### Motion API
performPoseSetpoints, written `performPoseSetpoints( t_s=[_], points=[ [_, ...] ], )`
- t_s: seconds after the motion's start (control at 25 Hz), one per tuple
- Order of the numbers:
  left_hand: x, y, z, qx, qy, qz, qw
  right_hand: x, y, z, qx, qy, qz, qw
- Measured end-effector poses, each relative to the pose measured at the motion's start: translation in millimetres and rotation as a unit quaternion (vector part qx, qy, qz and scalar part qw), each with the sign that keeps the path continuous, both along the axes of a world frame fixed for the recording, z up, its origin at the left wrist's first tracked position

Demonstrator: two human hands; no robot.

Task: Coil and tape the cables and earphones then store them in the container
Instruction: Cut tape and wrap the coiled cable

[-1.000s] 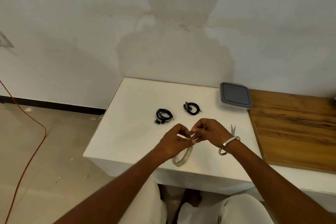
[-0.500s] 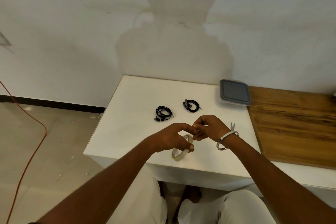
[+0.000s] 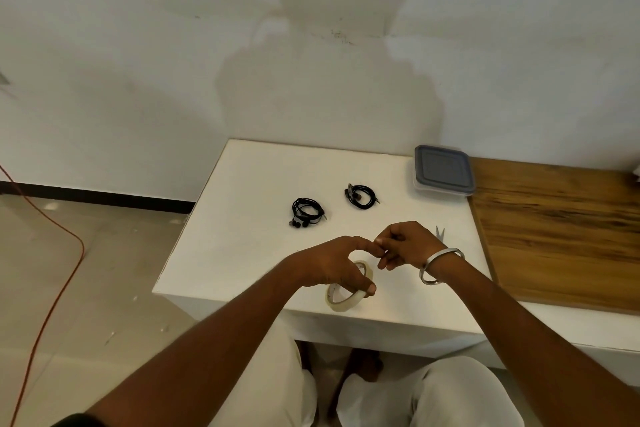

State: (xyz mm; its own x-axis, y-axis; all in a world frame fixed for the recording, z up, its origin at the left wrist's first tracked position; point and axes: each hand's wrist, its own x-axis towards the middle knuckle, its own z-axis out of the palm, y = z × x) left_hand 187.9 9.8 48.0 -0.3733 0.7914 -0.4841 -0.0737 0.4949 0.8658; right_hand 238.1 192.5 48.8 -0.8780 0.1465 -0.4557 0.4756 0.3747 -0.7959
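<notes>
Head view shows the left hand [image 3: 334, 265] gripping a pale ring-shaped tape roll [image 3: 348, 289] at the white table's [image 3: 242, 218] near edge, while the right hand [image 3: 407, 244] pinches something unclear beside it. Two coiled black earphones [image 3: 306, 212] [image 3: 361, 196] lie farther back, the grey-lidded plastic container [image 3: 442, 170] at the far right corner.

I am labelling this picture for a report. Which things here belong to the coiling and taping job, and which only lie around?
Belong to the job:
- tape roll, held by the left hand
- right hand, pinching at the tape end
- two coiled black earphones
- scissors
- lidded container

Only lying around:
- wooden board
- orange cable on the floor
</notes>
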Motion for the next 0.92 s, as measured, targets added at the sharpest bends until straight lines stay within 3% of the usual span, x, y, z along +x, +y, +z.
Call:
performPoseSetpoints(
  t_s=[0.36, 0.52, 0.72, 0.92],
  points=[
    [4, 6, -5, -0.026, 0.012, -0.015, 0.999, 5, 7, -7, 0.01, 0.016, -0.008, 1.0],
    [3, 5, -7, -0.044, 0.064, -0.038, 0.996, 5, 7, -12, 0.009, 0.025, -0.01, 1.0],
    [3, 3, -11, -0.061, 0.207, -0.073, 0.974, 4, 6, -14, -0.008, 0.032, -0.021, 0.999],
    [9, 6, -22, -0.058, 0.337, -0.022, 0.939, 3, 5, -18, -0.024, 0.033, -0.015, 0.999]
  ],
)
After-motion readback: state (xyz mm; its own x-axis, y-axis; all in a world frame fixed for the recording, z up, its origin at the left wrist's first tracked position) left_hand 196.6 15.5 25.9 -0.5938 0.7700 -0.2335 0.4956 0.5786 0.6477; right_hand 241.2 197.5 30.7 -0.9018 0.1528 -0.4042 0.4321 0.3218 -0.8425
